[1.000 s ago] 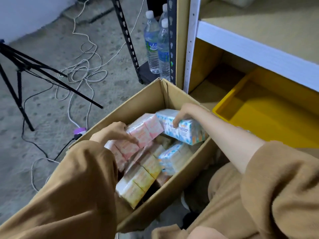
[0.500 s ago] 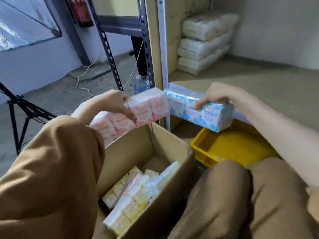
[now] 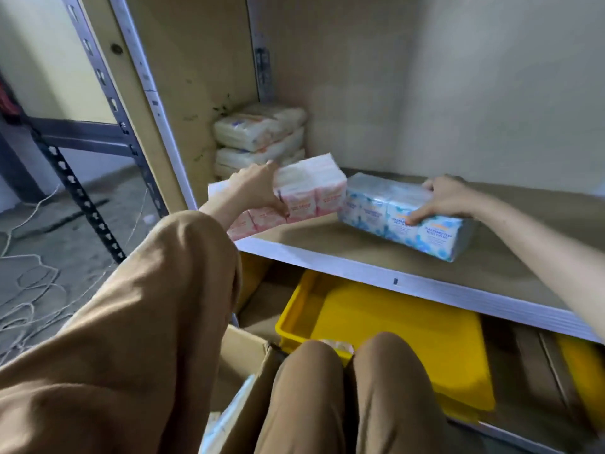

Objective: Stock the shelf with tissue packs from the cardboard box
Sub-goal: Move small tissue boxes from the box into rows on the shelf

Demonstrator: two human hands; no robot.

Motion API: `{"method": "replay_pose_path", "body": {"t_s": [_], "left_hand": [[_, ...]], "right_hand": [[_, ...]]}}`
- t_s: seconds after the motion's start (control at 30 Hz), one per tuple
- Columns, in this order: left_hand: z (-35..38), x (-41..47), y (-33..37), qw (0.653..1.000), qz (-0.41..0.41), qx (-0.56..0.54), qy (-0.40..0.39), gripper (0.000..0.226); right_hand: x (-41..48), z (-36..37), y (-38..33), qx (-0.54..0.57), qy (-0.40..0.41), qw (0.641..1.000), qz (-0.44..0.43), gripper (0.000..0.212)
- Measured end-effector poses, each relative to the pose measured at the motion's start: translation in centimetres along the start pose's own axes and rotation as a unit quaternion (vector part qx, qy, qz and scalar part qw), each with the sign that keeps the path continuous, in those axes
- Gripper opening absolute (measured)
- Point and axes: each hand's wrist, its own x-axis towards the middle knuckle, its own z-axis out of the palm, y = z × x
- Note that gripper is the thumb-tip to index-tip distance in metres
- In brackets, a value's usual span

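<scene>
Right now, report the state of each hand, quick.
Left hand: holding the pink tissue pack.
Right hand: holding the blue tissue pack, which sits on the shelf.

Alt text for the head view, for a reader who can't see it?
Left hand grips a pink tissue pack at the front edge of the shelf; right hand grips a blue tissue pack resting on it. White packs are stacked behind, a yellow tray below.

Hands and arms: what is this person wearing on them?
A loose tan-brown sleeve covers the left arm to the wrist. The right forearm shows no sleeve. The left hand and right hand wear no visible gloves, rings or watch.
</scene>
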Motion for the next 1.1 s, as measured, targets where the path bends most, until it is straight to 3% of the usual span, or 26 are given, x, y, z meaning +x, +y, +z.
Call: {"method": "replay_pose_path", "body": {"t_s": [0.07, 0.2, 0.4, 0.53, 0.7, 1.1], "left_hand": [[1.3, 1.8, 1.8, 1.0, 0.021, 0.005, -0.002, 0.086], [3.8, 4.8, 3.9, 0.998, 0.058, 0.011, -0.033, 0.084], [6.7, 7.4, 4.4, 0.987, 0.056, 0.03, -0.148, 0.097], [6.6, 7.2, 4.3, 0.986, 0.08, 0.052, -0.134, 0.098], [7.9, 5.4, 4.6, 0.992, 0.096, 0.079, -0.026, 0.074], [11.5, 12.9, 5.7, 0.996, 0.089, 0.025, -0.003, 0.058]], "right_hand": [[0.8, 0.1, 2.4, -0.008, 0.001, 1.0, 0.002, 0.031], [2.0, 0.2, 6.5, -0.046, 0.004, 0.999, 0.011, 0.067], [2.8, -0.1, 9.4, -0.063, -0.032, 0.997, 0.034, 0.078], [2.9, -0.1, 8.8, -0.112, -0.005, 0.994, -0.003, 0.095], [2.4, 1.9, 7.5, -0.178, 0.057, 0.98, -0.061, 0.073], [8.5, 2.2, 8.0, -0.23, 0.071, 0.97, -0.031, 0.057]]}}
